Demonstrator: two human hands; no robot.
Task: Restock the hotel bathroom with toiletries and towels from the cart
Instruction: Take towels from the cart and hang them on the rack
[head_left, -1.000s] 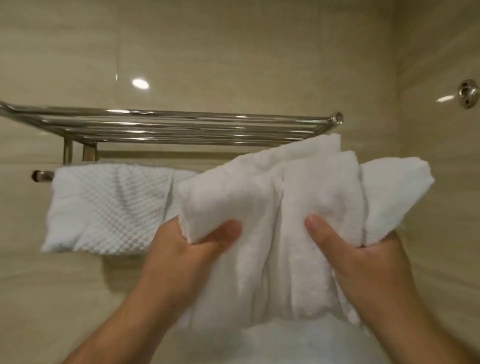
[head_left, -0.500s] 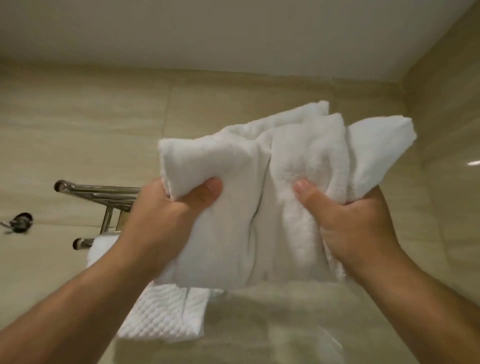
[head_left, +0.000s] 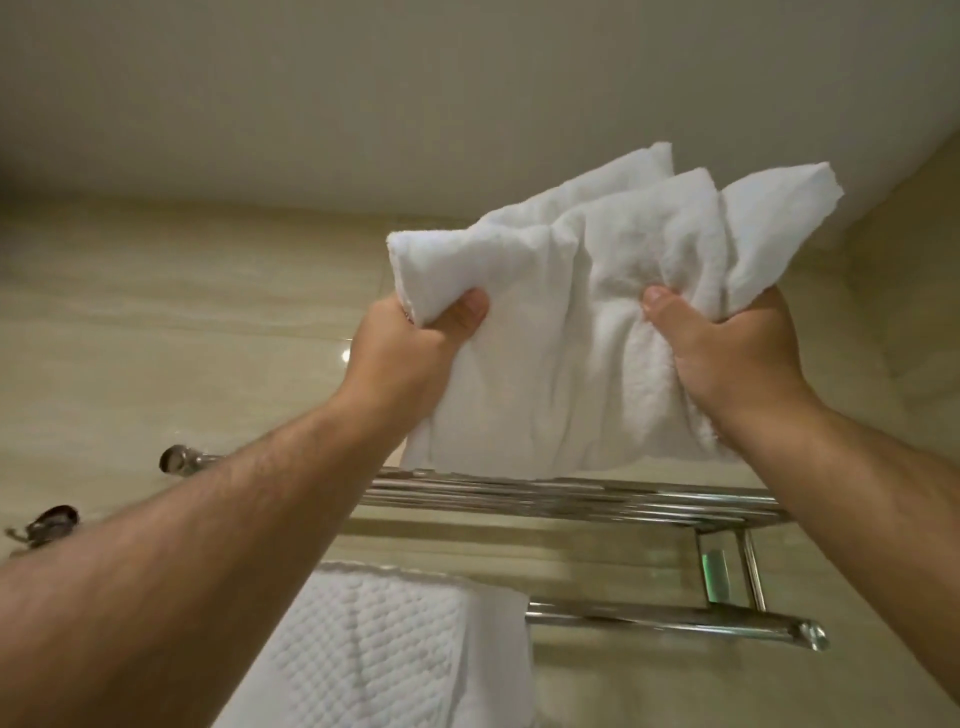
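Above the chrome rack (head_left: 571, 496), your left hand (head_left: 410, 348) and right hand (head_left: 737, 358) stand apart, each clamped thumb-forward on a bunched side of the white towel (head_left: 571, 312). In the last second you've raised it from in front of the rails to just over them, so its lower edge now hangs at the top bars; I'd judge you're one lowering away from shelving it. Its thick, plush terry is rumpled into soft vertical folds, unlike the flat waffle-weave towel (head_left: 374, 649) draped over the polished round lower bar (head_left: 675, 618) against glossy beige tile (head_left: 156, 312).
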